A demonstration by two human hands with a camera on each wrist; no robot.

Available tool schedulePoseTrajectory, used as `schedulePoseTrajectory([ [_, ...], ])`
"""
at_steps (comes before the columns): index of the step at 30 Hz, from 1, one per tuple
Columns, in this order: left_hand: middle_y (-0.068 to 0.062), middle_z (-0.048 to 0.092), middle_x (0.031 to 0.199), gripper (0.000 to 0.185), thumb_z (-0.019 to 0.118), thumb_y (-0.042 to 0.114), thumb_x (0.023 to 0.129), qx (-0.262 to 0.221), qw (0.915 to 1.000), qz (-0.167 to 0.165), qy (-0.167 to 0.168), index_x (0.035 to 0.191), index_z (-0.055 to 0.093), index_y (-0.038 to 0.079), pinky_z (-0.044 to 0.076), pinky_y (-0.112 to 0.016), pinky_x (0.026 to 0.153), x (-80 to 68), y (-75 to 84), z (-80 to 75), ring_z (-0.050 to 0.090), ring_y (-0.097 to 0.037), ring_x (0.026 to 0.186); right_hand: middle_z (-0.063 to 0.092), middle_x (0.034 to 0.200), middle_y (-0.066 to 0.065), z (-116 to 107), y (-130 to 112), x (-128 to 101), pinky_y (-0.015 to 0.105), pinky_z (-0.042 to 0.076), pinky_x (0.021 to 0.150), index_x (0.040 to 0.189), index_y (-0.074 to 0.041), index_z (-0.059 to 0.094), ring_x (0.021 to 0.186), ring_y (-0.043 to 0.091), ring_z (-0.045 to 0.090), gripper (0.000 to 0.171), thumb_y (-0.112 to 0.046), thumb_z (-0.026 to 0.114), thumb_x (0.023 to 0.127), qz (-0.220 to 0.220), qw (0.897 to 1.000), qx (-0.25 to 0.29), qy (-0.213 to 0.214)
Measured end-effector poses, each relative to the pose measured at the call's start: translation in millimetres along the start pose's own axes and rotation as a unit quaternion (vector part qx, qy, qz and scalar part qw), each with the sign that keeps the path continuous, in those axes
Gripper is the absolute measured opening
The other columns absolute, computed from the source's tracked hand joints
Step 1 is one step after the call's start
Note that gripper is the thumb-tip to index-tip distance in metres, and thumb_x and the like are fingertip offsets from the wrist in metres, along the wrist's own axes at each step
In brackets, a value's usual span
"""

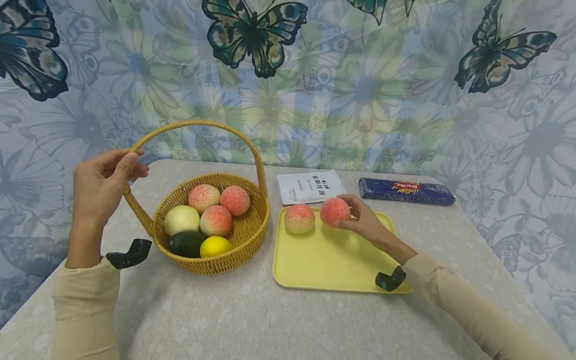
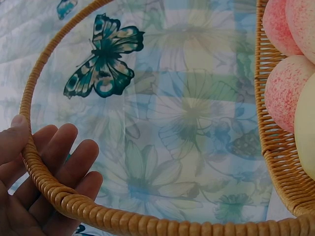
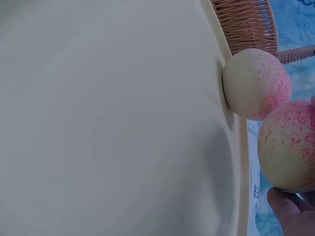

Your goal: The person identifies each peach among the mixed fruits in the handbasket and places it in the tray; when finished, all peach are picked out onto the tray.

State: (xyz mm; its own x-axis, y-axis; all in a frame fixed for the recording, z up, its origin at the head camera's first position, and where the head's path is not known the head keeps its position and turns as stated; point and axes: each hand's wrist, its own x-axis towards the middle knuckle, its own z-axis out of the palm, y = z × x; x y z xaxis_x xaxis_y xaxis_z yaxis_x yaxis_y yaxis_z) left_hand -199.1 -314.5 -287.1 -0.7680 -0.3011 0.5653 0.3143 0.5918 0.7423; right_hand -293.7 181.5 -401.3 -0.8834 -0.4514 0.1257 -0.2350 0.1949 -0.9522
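A woven basket (image 1: 252,235) with a tall arched handle (image 1: 198,124) stands on the table left of a yellow tray (image 1: 328,255). It holds three pink peaches (image 1: 216,220), a pale round fruit (image 1: 181,220), a dark green fruit (image 1: 186,243) and a lemon (image 1: 215,246). My left hand (image 1: 105,180) grips the left side of the handle (image 2: 74,201), thumb (image 2: 12,137) on one side and fingers on the other. My right hand (image 1: 360,220) holds a peach (image 1: 335,210) at the far end of the tray (image 3: 113,118), beside another peach (image 1: 299,218) lying there.
Behind the tray lie a white printed packet (image 1: 309,186) and a long dark blue package (image 1: 406,191). The grey table (image 1: 252,320) ends at a butterfly-and-flower curtain (image 1: 360,85). Bare tabletop lies in front of the basket and the tray.
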Motion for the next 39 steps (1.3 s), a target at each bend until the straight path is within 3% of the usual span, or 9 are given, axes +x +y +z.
schedulePoseTrajectory([
  [24, 0.018, 0.067, 0.074, 0.032, 0.059, 0.029, 0.096, 0.007, 1.0000, 0.001, -0.001, 0.116, 0.069, 0.007, 0.046, -0.011, 0.059, -0.6, 1.0, -0.3, 0.066, 0.004, 0.072, 0.042, 0.142, 0.018, -4.6, 18.3, -3.1, 0.033, 0.051, 0.087, 0.139, -0.006, 0.038, 0.122, 0.036, 0.050, 0.066, -0.011, 0.074, 0.084, 0.038, 0.999, -0.023, -0.006],
  [39, 0.017, 0.067, 0.074, 0.032, 0.060, 0.029, 0.095, 0.000, 1.0000, -0.003, -0.001, 0.116, 0.069, 0.007, 0.046, -0.010, 0.061, 0.1, 1.4, -0.4, 0.065, 0.004, 0.072, 0.034, 0.147, 0.021, -6.9, 25.7, -4.1, 0.038, 0.048, 0.094, 0.146, -0.006, 0.030, 0.126, 0.041, 0.046, 0.070, -0.011, 0.068, 0.088, 0.048, 0.998, -0.032, -0.008],
])
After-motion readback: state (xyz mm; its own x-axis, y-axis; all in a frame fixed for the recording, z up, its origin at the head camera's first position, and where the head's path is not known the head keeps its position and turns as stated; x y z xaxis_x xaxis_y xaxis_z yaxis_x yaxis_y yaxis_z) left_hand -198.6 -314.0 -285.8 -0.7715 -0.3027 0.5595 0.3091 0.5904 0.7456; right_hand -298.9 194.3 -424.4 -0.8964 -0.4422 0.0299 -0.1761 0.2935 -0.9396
